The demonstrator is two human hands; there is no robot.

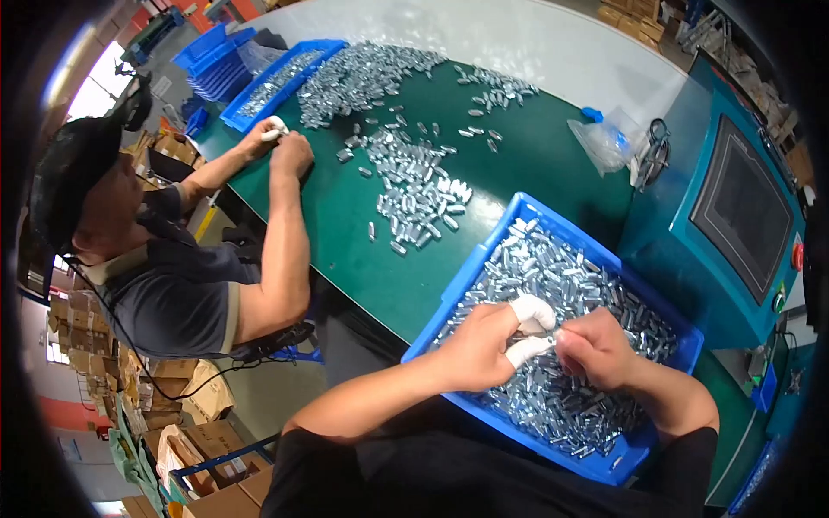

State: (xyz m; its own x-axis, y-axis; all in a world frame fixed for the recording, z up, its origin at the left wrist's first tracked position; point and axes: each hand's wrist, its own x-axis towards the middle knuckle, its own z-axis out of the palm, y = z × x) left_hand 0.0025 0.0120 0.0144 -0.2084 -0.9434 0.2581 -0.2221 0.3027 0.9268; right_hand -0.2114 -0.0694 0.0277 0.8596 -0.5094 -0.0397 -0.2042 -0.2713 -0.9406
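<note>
A smooth green table [341, 220] stretches away beyond the left hand [484, 344], light gleaming on its surface. Right of the right hand [602, 348] stands a teal machine housing [734, 298] with a sloped face, a flat dark screen [744, 180] and a round red button [797, 255]. Well to the left of the left hand, a co-worker [173, 298] in a dark short-sleeved shirt reaches over the table's edge. Directly beneath both hands is a rectangular blue plastic tray [692, 344], its raised rim enclosing a thick layer of metal pieces [561, 259]: short, rod-like, shiny silver, jumbled at every angle. Beyond the left hand, similar pieces lie loose in a scattered nearer heap [414, 198] and a larger, denser farther heap [354, 82]. Ahead of the right hand and well apart from it, a crinkled clear plastic bag [604, 147] lies beside dark-handled scissors [656, 147].

The forearms enter from below on either side, angled inward, and the two hands come together over the tray. The left hand's thumb and forefinger, both in white finger covers [533, 312], curve toward the right hand. The right hand is bent inward, its fingers curled and thumb pressed near the forefinger. Their fingertips meet; whether either grips a piece there I cannot tell.
</note>
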